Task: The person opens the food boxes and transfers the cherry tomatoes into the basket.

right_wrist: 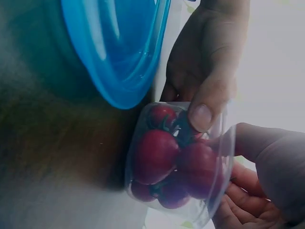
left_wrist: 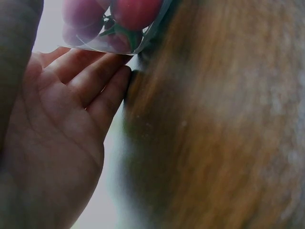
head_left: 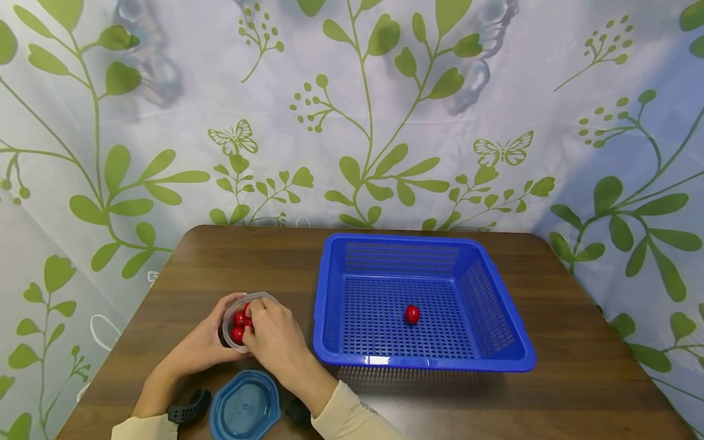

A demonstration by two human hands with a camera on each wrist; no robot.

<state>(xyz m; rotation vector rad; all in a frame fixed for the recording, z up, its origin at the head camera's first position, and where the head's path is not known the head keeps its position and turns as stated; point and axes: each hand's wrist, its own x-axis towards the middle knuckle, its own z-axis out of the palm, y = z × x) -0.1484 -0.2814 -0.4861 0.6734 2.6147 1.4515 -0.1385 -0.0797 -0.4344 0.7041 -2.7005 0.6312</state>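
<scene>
My left hand grips a clear plastic container from its left side, with the thumb at the near wall. Several red cherry tomatoes lie inside, some with green stems. Over the container's opening, my right hand reaches in, its thumb and forefinger bent around a cherry tomato; the fingers partly hide it. In the left wrist view, the left palm lies below the container. A translucent blue lid rests on the table close to both wrists.
A blue perforated plastic basket stands to the right on the brown wooden table. One cherry tomato lies on its floor. Behind the table hangs a white cloth printed with green leaves.
</scene>
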